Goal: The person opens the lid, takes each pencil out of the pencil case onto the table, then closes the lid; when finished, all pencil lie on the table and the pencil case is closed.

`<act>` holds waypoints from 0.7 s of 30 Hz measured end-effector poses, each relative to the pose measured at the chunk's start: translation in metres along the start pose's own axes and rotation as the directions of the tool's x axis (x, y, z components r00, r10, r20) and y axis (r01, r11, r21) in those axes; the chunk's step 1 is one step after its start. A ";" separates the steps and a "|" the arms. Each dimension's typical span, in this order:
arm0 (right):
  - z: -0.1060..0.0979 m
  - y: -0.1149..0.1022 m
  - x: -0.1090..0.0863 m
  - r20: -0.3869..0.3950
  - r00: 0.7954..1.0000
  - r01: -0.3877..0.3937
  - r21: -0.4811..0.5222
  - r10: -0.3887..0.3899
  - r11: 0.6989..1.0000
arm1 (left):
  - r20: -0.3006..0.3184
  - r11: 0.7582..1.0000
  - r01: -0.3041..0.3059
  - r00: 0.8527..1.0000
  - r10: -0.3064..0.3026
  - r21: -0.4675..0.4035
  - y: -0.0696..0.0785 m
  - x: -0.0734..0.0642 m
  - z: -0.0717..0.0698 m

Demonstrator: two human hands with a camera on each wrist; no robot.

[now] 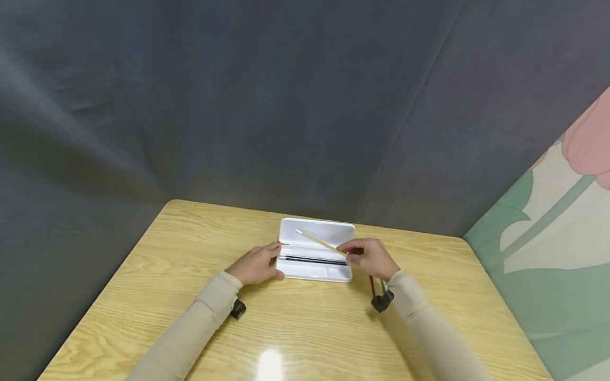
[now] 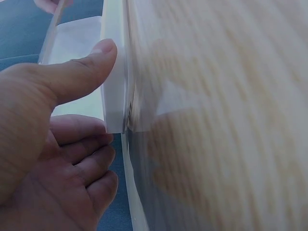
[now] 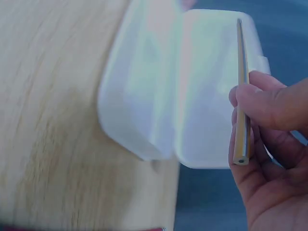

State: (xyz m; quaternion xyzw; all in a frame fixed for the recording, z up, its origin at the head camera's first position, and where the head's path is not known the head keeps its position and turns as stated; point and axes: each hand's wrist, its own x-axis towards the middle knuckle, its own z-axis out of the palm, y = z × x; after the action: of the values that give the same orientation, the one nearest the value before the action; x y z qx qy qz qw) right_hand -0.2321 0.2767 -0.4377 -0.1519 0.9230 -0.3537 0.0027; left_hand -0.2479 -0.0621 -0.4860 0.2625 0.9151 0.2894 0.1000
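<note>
A white pencil case [image 1: 314, 271] lies with its lid raised near the back edge of the table. My left hand [image 1: 257, 264] grips its left end; in the left wrist view the thumb [image 2: 91, 67] presses the front wall while the fingers curl by the end. Between thumb and fingertips, my right hand [image 1: 374, 257] pinches a yellow pencil [image 1: 316, 241]. It slants over the case, its white-tipped end toward the upper left. In the right wrist view the near end of the yellow pencil [image 3: 242, 144] is flat and unsharpened. Dark pencils [image 1: 310, 259] lie lengthwise inside the case.
Thin red and green sticks [image 1: 372, 286] show on the table by my right wrist, partly hidden by the black wrist camera [image 1: 381, 302]. A dark curtain [image 1: 305, 106] hangs behind the wooden table [image 1: 295, 328]. At the right stands a flower-patterned panel [image 1: 553, 254].
</note>
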 end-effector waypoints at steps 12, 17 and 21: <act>-0.047 0.044 -0.069 -0.301 0.861 -0.267 0.418 0.410 0.868 | 0.007 1.000 0.016 1.000 -0.016 -0.025 -0.006 0.002 -0.001; -0.041 0.067 -0.078 -0.316 0.805 -0.408 0.319 0.502 0.856 | -0.002 1.000 0.019 1.000 -0.019 -0.022 -0.008 0.004 -0.003; -0.026 0.077 -0.075 -0.285 0.834 -0.468 0.090 0.473 0.879 | -0.010 1.000 0.012 1.000 -0.012 -0.003 -0.011 0.004 -0.003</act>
State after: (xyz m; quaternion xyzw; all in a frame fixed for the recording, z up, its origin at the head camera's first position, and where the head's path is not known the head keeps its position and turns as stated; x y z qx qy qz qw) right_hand -0.1847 0.3690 -0.4761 0.1348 0.9185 -0.3685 -0.0484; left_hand -0.2569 -0.0689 -0.4899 0.2554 0.9168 0.2912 0.0975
